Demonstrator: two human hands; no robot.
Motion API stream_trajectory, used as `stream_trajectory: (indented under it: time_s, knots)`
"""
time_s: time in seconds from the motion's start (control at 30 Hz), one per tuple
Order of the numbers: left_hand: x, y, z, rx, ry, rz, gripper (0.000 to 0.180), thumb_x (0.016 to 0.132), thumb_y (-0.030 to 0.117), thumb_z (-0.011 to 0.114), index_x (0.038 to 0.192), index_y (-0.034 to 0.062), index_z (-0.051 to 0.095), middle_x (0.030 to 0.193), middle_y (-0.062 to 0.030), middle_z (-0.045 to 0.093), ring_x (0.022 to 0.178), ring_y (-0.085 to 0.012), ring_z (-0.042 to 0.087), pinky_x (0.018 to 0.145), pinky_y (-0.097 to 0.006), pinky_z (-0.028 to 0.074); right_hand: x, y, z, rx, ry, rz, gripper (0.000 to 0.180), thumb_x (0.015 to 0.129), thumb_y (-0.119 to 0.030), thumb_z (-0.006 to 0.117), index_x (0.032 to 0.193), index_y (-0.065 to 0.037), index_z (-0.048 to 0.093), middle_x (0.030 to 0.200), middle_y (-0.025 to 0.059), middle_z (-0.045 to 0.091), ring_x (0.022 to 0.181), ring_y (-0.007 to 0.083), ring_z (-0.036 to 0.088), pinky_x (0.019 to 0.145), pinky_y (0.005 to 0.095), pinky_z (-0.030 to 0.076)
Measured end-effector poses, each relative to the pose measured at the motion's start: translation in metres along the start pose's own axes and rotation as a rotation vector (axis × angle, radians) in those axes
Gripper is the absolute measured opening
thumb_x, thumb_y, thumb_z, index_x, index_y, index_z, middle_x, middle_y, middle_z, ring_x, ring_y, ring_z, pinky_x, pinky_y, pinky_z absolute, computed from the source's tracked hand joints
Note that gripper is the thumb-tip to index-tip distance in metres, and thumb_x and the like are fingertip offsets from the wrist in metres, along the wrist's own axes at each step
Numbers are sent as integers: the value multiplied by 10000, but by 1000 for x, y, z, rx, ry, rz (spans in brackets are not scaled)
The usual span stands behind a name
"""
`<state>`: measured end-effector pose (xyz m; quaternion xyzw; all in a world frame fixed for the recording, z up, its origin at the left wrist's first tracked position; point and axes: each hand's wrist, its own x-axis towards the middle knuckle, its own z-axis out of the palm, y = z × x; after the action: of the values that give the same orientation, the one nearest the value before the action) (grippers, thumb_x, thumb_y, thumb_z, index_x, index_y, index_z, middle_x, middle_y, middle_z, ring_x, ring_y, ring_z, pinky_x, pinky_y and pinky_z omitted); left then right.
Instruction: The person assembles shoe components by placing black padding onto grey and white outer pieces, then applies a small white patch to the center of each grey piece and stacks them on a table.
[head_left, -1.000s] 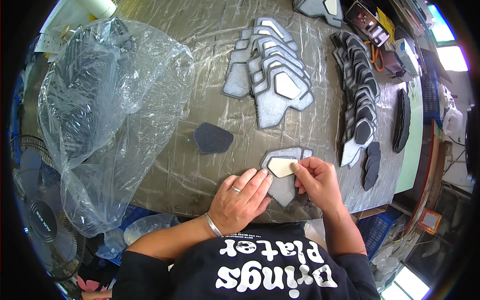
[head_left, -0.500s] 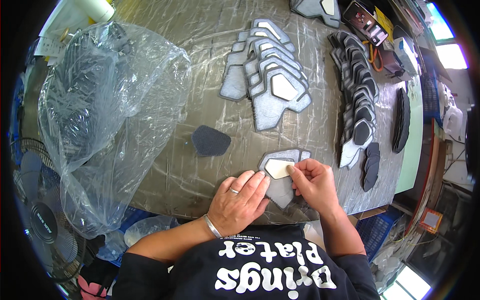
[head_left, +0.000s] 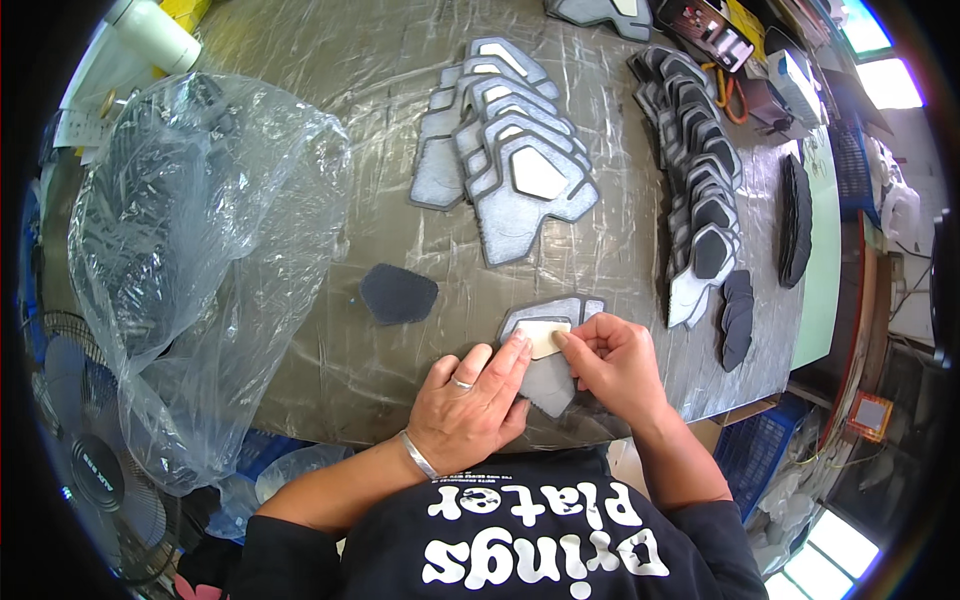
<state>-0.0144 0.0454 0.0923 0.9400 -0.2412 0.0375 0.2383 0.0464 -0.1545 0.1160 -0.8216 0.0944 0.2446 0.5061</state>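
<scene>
A grey pad with dark edging (head_left: 550,384) lies near the table's front edge, its lower part beside both hands. On its upper part rests a cream, angular patch (head_left: 545,341). My left hand (head_left: 472,398), with a ring and a bracelet, has its fingers stretched out, fingertips on the patch's left end, which they cover. With thumb and forefinger my right hand (head_left: 617,372) pinches the patch's right end. Left of the pad lies a separate dark five-sided piece (head_left: 399,294).
Overlapping grey pads with cream patches (head_left: 530,235) lie ahead. Further right run a row with dark patches (head_left: 712,252), loose dark pieces (head_left: 737,320) and a black stack (head_left: 795,220). A clear plastic bag (head_left: 200,260) covers the left side; a fan (head_left: 98,475) stands beyond it.
My left fingertips have moved onto the cream patch's left end and now hide it. The right hand keeps its pinch. The whole view has shifted slightly.
</scene>
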Motion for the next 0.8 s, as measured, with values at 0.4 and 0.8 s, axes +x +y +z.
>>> stream_trajectory:
  time_s: [0.4, 0.8]
  knots:
    - [-1, 0, 4, 48, -19, -1, 637, 790, 370, 726, 1314, 44, 568, 1401, -52, 525, 1145, -215, 473, 899, -364, 368, 3, -7, -1, -152, 65, -4, 267, 823, -197, 778, 722, 28, 676, 602, 131, 663, 497, 170, 627, 495, 307, 482]
    - [2, 5, 4, -1, 47, 3, 610, 808, 325, 723, 1321, 39, 557, 1368, -74, 549, 1129, -235, 516, 907, -366, 406, -1, -5, -9, -176, 147, 36, 300, 837, -217, 775, 714, 26, 649, 524, 143, 585, 448, 232, 567, 479, 337, 460]
